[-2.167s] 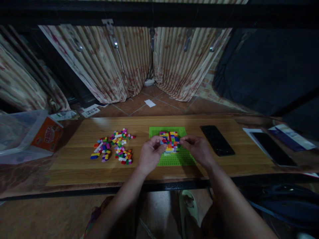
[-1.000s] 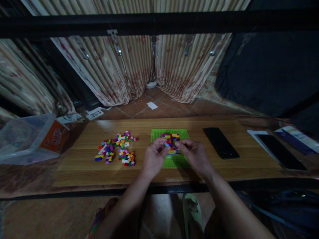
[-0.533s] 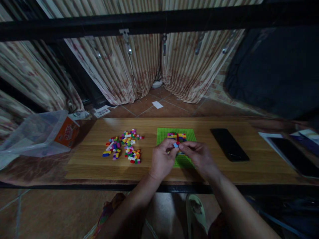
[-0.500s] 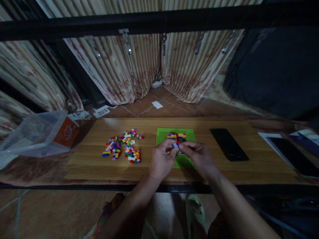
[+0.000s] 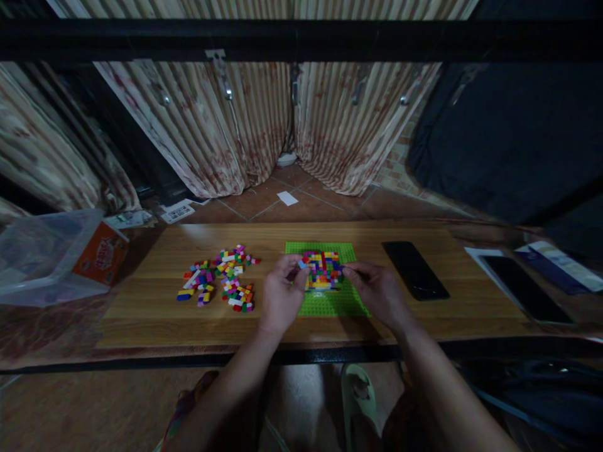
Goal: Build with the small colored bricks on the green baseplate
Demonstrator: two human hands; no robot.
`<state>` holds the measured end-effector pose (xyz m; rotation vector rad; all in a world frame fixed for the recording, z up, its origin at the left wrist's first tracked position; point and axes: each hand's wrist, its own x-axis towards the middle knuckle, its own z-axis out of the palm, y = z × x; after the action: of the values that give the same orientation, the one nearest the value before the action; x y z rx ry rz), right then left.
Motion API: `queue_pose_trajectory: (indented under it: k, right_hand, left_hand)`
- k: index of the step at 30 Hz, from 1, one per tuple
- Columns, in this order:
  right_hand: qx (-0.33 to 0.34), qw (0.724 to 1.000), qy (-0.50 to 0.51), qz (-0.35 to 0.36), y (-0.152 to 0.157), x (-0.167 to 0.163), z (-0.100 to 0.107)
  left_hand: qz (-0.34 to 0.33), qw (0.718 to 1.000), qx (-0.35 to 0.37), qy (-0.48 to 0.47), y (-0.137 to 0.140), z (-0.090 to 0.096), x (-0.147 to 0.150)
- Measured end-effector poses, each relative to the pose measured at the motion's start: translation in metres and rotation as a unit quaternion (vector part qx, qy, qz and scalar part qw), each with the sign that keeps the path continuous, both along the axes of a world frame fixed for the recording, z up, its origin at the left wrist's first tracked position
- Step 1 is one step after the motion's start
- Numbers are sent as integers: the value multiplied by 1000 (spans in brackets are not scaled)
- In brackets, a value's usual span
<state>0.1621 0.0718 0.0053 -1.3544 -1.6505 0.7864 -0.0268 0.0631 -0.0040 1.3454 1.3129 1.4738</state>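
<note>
A light blue toy brick is pinched between the thumb and fingers of my left hand, at the left side of a low block of many-coloured bricks. That block sits on a green studded baseplate. My right hand has its thumb and forefinger closed together at the block's right edge. Whatever lies between those fingertips is too small to make out. Left of my hands, loose bricks of mixed colours lie in a scattered pile on the wooden board.
A black phone-like slab lies on the board to the right, and another dark slab rests on white paper farther right. A clear plastic box with an orange label stands at the left. Curtains hang behind.
My hands have moved apart, uncovering the brick block between them. The light blue brick has gone left with my left hand. The whole view has shifted slightly.
</note>
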Motion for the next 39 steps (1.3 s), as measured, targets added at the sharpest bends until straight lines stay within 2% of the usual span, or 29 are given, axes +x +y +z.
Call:
queue_pose_trajectory:
  k: [5, 13, 20, 26, 39]
  right_hand:
    - [58, 995, -74, 20, 1, -9, -5]
    - [109, 989, -84, 48, 3, -31, -8]
    - [150, 978, -138, 37, 9, -47, -12]
    - [159, 976, -145, 34, 11, -50, -13]
    - [174, 970, -164, 35, 9, -52, -15]
  left_hand:
    - [36, 999, -21, -33, 11, -1, -13]
    - [25, 997, -62, -27, 12, -12, -16]
    - [15, 994, -102, -38, 13, -23, -16]
    - [14, 992, -115, -42, 13, -26, -11]
    - [19, 993, -112, -33, 13, -20, -5]
